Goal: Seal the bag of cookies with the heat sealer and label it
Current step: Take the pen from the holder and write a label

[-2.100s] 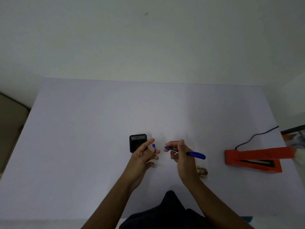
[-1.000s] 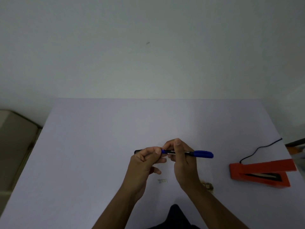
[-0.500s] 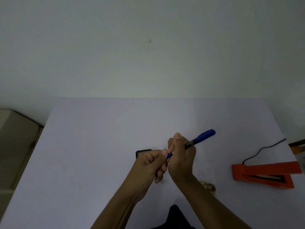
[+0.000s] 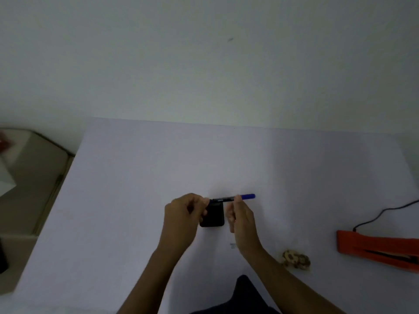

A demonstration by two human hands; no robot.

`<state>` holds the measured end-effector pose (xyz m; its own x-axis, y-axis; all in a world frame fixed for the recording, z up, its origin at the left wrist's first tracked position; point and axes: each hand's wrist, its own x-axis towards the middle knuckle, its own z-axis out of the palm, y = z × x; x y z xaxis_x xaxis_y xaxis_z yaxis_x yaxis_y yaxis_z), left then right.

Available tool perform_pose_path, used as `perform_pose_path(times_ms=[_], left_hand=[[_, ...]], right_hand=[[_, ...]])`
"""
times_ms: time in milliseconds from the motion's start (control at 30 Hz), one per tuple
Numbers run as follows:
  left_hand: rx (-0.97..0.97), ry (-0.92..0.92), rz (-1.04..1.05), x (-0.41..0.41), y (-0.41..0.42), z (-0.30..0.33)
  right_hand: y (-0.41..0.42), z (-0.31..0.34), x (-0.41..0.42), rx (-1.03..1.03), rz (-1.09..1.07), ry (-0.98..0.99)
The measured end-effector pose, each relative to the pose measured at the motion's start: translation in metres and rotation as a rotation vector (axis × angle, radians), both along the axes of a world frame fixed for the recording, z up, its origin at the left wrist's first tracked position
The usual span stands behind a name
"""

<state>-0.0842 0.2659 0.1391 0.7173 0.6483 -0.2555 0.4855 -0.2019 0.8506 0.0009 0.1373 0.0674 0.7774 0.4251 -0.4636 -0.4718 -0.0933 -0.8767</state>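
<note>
**Pen held across both hands, cookies waiting at five o'clock**

At the centre of the pale lilac bench (image 4: 140, 177), I see the left hand (image 4: 181, 219) and the right hand (image 4: 241, 219) raised side by side, sharing a slim blue-and-black marker pen (image 4: 233, 197) that lies level from nine o'clock to three o'clock. The left fingers (image 4: 200, 201) are clenched round the pen's dark nine o'clock end; the right fingers pinch the barrel just short of its blue end. I judge the two-ended hold serves to work the cap, though I cannot tell whether it is going on or coming off.

Directly under the pen, between the hands, a small black rounded-rectangle device (image 4: 213, 217) lies flat, probably parked within reach.

The small clear bag of round brown cookies (image 4: 294, 260) rests on the bench at five o'clock from the hands, just beside the right forearm, untouched. A tiny white paper label (image 4: 233, 245) lies close by at the right wrist; it bears printing too small to read. The orange heat sealer (image 4: 376, 248) sits well apart at four o'clock, its black cord (image 4: 385, 214) trailing off the edge. I can make out no brand anywhere.
</note>
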Motion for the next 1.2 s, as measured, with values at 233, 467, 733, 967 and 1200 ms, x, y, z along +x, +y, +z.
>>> perform_pose_path(times_ms=[233, 467, 733, 967, 1200], left_hand=[[0.348, 0.418, -0.166, 0.001, 0.038, -0.061], [0.331, 0.614, -0.267, 0.021, 0.023, -0.113], [-0.237, 0.23, 0.167, 0.056, 0.006, -0.135], [-0.081, 0.146, -0.01, 0.123, 0.028, -0.149], [-0.165, 0.219, 0.02, 0.168, 0.059, -0.157]], right_hand=[[-0.02, -0.073, 0.0, -0.44, 0.135, -0.052], [-0.013, -0.109, -0.012, -0.518, 0.277, -0.06], [0.013, -0.122, 0.016, -0.49, 0.063, -0.055], [0.054, -0.127, 0.099, -0.495, -0.035, -0.132], [0.071, -0.134, 0.134, -0.472, 0.006, -0.167]])
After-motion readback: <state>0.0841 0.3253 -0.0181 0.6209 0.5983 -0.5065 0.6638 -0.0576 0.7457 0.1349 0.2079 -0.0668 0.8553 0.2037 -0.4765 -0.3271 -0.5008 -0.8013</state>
